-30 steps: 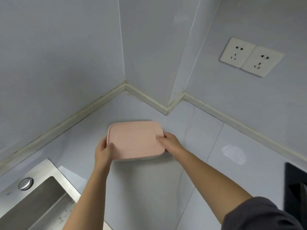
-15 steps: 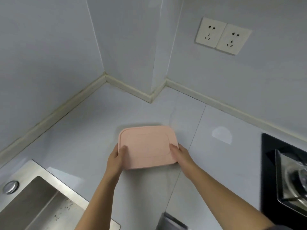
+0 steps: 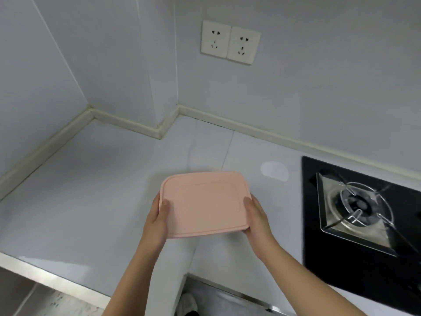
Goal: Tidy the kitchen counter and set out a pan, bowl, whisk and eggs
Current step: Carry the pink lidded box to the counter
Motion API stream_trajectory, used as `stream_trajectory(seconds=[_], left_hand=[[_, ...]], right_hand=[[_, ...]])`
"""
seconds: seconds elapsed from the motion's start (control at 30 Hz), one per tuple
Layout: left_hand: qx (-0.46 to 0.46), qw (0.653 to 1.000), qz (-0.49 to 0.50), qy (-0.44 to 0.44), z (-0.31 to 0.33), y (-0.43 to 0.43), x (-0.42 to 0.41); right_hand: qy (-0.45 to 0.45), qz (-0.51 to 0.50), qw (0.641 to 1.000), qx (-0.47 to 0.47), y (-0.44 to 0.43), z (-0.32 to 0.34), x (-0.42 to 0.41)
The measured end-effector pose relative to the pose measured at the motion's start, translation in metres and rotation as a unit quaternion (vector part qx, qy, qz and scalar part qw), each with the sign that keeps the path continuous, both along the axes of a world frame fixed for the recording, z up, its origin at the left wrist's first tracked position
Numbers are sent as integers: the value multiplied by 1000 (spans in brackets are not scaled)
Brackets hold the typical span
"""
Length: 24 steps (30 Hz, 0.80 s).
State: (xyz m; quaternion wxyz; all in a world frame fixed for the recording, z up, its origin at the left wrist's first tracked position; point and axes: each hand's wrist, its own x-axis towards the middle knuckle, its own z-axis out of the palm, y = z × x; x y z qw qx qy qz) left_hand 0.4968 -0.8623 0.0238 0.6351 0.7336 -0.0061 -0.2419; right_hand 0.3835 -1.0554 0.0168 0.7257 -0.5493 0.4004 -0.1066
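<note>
Evidently tidying: the left hand [image 3: 157,221] and right hand [image 3: 256,218] clasp the pink lidded container [image 3: 204,204] by its ends. Next it needs a place off the counter [image 3: 91,190].

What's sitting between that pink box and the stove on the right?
In the head view, only bare white counter, plus the right hand gripping the pink box on the side nearest the stove.

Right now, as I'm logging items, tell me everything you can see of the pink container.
The pink container is a flat rounded rectangle, matte and plastic-looking, with a grooved border on its closed top. It lies roughly level over the pale counter, left of the stove. The left hand grips its left edge, the right hand its right edge.
</note>
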Motion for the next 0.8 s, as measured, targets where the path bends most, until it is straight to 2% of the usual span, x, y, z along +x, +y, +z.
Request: stream_trajectory(seconds=[0.3, 0.57, 0.8], left_hand=[[-11, 998, -60, -27, 17, -56, -87], [-16, 996, -77, -31, 19, -94, -228], [-27, 987, -155, -38, 31, -140, -349]], right_hand=[[5, -89, 994, -62, -32, 27, -112], [-6, -129, 988, -91, -56, 36, -264], [11, -199, 974, -107, -84, 42, -401]])
